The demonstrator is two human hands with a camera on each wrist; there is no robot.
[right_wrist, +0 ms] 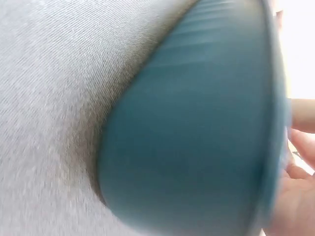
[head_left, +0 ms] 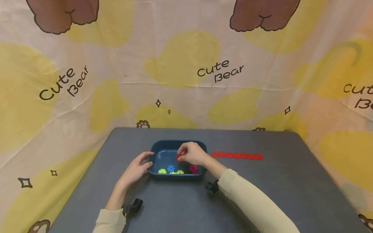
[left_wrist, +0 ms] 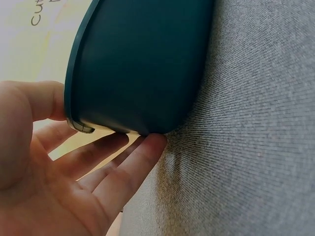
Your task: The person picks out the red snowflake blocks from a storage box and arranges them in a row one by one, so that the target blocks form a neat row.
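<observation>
A dark blue plastic tray (head_left: pixel 163 176) lies on the table. My left hand (head_left: pixel 136 169) holds its left end; in the left wrist view, fingers of that hand (left_wrist: pixel 93 177) touch the tray's wall (left_wrist: pixel 138 64) and the thumb is at its rim. Over the tray's right part, my right hand (head_left: pixel 192 154) pinches a red notched plastic disc (head_left: pixel 179 157), partly hidden by the fingers. Inside lie yellow-green notched discs (head_left: pixel 162 171), a blue one (head_left: pixel 171 168) and magenta ones (head_left: pixel 193 168). The right wrist view shows mostly the tray's blurred outer wall (right_wrist: pixel 187 137).
Right of the tray, several red discs (head_left: pixel 237 155) form a straight row on the grey table (head_left: pixel 180 207). Behind the table hangs a cloth (head_left: pixel 180 58) printed with bears and yellow patches. Each wrist carries a black strap device (head_left: pixel 132 206).
</observation>
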